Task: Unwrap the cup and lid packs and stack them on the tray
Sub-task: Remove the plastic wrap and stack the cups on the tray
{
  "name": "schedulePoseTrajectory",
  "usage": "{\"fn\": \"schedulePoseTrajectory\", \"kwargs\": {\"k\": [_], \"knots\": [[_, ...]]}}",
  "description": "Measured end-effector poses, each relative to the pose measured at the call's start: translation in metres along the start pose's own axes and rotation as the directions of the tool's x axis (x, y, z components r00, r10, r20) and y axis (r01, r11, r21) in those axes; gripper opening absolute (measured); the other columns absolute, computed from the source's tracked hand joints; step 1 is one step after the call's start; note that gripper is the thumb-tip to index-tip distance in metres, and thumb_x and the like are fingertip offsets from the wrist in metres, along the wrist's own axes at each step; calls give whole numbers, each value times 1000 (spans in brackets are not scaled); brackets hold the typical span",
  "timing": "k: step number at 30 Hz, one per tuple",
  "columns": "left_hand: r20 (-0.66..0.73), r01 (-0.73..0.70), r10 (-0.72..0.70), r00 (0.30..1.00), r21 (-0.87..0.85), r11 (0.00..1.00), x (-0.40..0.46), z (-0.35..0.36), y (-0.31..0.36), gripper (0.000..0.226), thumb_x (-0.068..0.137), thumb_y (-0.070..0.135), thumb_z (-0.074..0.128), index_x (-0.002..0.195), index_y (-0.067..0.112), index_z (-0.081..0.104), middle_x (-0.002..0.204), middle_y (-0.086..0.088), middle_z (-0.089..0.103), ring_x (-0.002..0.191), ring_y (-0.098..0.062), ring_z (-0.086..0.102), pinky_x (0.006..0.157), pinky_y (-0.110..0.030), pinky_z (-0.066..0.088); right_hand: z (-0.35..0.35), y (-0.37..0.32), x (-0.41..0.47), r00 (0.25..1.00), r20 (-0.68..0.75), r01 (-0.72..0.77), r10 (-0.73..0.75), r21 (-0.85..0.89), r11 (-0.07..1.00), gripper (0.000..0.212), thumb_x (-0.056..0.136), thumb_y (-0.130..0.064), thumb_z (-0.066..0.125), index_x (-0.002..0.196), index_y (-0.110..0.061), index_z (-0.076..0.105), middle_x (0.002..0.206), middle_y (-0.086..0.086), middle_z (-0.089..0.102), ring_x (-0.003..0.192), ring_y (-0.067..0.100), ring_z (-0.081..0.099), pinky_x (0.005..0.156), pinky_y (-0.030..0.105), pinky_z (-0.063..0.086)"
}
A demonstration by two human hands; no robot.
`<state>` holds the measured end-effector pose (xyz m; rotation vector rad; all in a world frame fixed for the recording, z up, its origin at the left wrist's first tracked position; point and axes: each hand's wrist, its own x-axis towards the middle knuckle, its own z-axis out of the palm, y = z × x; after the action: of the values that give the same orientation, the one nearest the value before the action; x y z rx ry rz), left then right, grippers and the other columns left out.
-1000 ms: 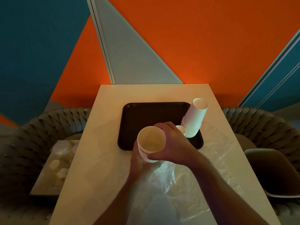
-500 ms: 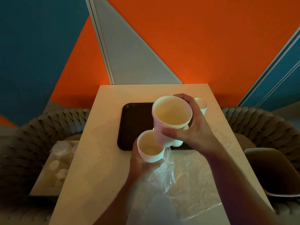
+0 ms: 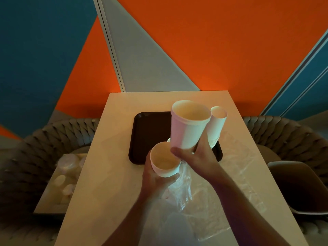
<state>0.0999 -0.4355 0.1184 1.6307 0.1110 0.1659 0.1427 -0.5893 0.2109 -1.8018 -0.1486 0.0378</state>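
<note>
Cups [image 3: 186,128] in right hand [image 3: 197,157]

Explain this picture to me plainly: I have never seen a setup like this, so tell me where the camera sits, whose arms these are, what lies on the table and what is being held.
There is no machine here. A person wears a wide-angle camera on the head, looking forward and down, so the two arms coming up from the bottom edge are that person's own.

The left hand grips a short stack of white paper cups, with a crumpled clear plastic wrapper hanging beside it. The right hand holds a taller stack of cups by its lower end, lifted above the table.

On the pale table lies a dark tray. Another cup stack stands at the tray's right side, leaning a little. Flat clear plastic sheeting is spread over the table's right part. Lower left, a smaller surface carries some pale items too dim to identify.
</note>
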Motion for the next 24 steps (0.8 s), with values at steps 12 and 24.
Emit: {"fn": "schedulePoseTrajectory", "kwargs": {"k": [12,24], "knots": [[5,-40,40,999,49,998,1,0,-2,98,53,12,94,131,43,43,123,20,60,117,-8,58,92,-22,51,-69,-24,7,915,-393,-1,-89,-223,975,60,76,-36,84,121,-36,44,109,-17,55,90,11,58,69,30,46],[-1,-63,64,998,95,993,2,0,-4,105,52,15,96,125,64,39,122,25,58,116,-6,57,90,-16,50,-93,-29,31,763,-594,-61,-255,-459,886,76,75,-40,82,134,-21,38,126,3,57,107,27,59,81,40,50]]}}
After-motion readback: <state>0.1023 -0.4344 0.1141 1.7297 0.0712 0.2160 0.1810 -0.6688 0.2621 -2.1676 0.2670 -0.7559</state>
